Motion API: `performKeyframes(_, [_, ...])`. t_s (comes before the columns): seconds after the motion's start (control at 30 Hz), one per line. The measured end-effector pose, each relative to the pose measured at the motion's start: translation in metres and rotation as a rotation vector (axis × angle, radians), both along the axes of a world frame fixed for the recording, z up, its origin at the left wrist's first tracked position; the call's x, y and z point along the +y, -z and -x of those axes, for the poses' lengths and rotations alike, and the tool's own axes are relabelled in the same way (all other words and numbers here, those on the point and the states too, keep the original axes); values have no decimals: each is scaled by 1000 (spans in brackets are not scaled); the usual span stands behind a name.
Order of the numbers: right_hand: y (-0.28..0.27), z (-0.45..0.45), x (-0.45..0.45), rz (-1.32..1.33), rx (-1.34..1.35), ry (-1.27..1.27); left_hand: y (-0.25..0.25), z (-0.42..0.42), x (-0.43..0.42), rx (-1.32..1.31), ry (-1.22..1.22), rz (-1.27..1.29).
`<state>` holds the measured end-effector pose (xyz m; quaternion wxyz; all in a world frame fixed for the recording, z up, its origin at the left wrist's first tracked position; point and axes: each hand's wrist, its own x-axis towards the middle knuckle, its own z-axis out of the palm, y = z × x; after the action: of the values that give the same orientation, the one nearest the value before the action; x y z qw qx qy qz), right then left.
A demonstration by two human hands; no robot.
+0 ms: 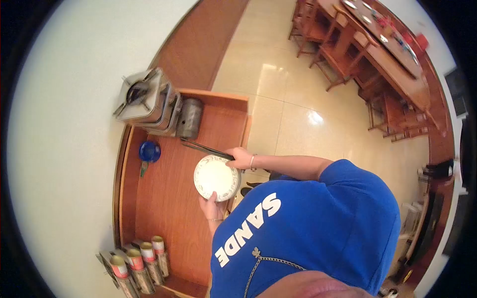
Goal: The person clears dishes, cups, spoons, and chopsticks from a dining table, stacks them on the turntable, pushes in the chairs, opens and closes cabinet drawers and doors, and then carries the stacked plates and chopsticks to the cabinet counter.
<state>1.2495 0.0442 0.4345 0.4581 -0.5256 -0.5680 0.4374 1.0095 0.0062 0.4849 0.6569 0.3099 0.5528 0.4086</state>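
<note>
My left hand (210, 206) grips the near edge of a white plate (217, 177) with a patterned rim, its thumb lying over the rim. A second edge beneath suggests a stack of plates. My right hand (241, 158) is closed around long thin dark chopsticks (203, 148), which point toward the metal cylinder. Its fingers also reach the plate's rim. The plate is held over the reddish-brown wooden tray-like top (166, 198). A perforated metal cylinder (190, 118) lies or stands at the top's far corner; I cannot tell which.
Stacked metal portable burners (144, 99) stand beside the cylinder. A small blue dish (149, 151) rests near the wall edge. Several cans with red-and-white labels (134, 259) line the lower left. Raised edges border the wooden top. A dining table (387, 54) with chairs stands across the tiled floor.
</note>
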Motion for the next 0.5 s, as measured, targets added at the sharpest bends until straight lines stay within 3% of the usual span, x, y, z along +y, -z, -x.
performKeyframes(0.03, [2,40,13,149,-57,-13,-2,43,23,-40,9,99])
performKeyframes(0.1, [4,-2,-1,362,-76,19,-1,12,33,7,96,78])
performKeyframes(0.13, [4,-45,-19,353,-61,45,4,-25,26,53,149,67])
performKeyframes(0.2, [10,-127,-53,487,216,117,10,-106,18,163,232,27])
performKeyframes(0.27, [-7,-4,4,471,236,154,-18,10,88,56,289,69])
performKeyframes(0.33, [-36,-62,-23,436,310,197,-15,-43,83,61,330,-29])
performKeyframes(0.43, [-28,-171,-65,377,469,202,-35,-170,58,67,406,-67])
performKeyframes(0.47, [-25,-132,-21,408,474,208,-22,-130,108,28,409,-58])
performKeyframes(0.5, [-22,-156,-27,350,449,244,-24,-159,111,21,455,-69])
